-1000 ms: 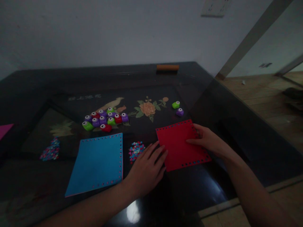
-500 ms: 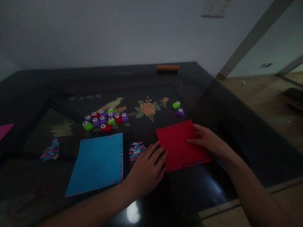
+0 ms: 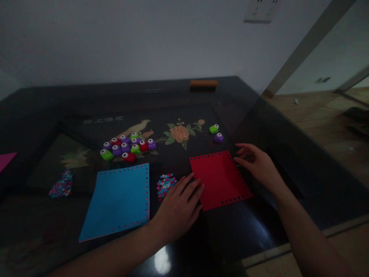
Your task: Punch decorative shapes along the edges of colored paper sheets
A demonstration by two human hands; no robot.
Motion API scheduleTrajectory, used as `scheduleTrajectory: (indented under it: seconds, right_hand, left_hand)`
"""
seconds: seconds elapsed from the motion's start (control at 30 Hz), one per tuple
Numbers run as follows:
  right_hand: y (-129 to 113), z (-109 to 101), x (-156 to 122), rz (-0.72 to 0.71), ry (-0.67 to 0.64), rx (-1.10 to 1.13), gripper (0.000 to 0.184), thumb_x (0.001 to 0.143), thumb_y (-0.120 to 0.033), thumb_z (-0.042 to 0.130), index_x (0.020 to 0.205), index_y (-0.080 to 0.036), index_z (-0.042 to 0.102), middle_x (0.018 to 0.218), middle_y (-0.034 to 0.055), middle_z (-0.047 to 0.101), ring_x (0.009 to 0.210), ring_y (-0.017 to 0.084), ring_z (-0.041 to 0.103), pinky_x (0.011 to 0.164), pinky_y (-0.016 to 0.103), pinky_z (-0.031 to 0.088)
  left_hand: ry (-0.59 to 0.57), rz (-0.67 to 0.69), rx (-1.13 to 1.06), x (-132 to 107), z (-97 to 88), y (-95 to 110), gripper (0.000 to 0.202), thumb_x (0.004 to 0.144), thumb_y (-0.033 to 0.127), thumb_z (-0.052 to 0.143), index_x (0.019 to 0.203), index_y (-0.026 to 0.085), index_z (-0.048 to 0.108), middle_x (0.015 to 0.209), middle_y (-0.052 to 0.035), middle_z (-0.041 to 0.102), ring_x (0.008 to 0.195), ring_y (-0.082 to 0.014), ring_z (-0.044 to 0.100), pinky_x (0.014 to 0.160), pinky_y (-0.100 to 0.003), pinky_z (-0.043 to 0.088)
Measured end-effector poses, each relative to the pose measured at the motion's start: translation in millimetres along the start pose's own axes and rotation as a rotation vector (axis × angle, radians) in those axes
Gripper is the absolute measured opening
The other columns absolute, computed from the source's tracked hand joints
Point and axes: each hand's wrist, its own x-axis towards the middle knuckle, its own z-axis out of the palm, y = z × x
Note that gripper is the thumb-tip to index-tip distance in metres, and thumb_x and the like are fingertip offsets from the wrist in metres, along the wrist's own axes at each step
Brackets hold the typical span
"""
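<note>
the red sheet (image 3: 219, 181) is lying on the dark table (image 3: 184, 94), between both hands. the left hand (image 3: 179, 206) is resting, spread, over its left edge, clasping nothing. the right hand (image 3: 256, 163) is curving beside its right edge, thumb and fingers parted, gripping nothing visible.

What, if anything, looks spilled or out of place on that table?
A green eyed piece and a purple eyed piece sit beyond the red sheet, apart from the main cluster, which looks mildly odd. The confetti pile beside the left hand looks heaped rather than spilled.
</note>
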Motion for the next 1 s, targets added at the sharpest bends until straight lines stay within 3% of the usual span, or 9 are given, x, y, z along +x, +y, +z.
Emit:
scheduleTrajectory:
  seconds: [0.13,0.3,1.0]
  right_hand:
    - [-0.1,6.8,-0.7,-0.098,-0.029,-0.17,0.03,0.074,-0.033,0.067,0.102,-0.023,0.067,0.096,0.008,0.058,0.08,0.022,0.058,0.067,0.038,0.052]
    - [2.1,11.7,-1.3,-0.125,-0.05,-0.288,0.03,0.072,-0.032,0.07,0.1,-0.022,0.069,0.103,0.01,0.054,0.089,0.026,0.057,0.072,0.042,0.051]
    - [2.5,10.4,-2.8,-0.126,-0.04,-0.314,0.031,0.072,-0.034,0.07,0.101,-0.023,0.069,0.101,0.0093,0.054,0.089,0.026,0.058,0.073,0.042,0.051]
  left_hand:
    - [-0.008,-0.003,0.001,-0.7,0.5,-0.1,0.043,0.09,0.025,0.05,0.131,0.013,0.048,0.135,-0.0119,0.053,0.132,-0.0311,0.04,0.103,-0.049,0.042]
    - [-0.015,-0.006,-0.003,-2.2,0.9,-0.1,0.044,0.089,0.026,0.051,0.132,0.013,0.048,0.135,-0.0116,0.053,0.132,-0.0309,0.039,0.105,-0.048,0.041]
    - [0.001,0.004,0.001,-0.9,0.3,-0.4,0.042,0.089,0.019,0.048,0.13,0.013,0.049,0.134,-0.0117,0.054,0.132,-0.0297,0.04,0.103,-0.048,0.043]
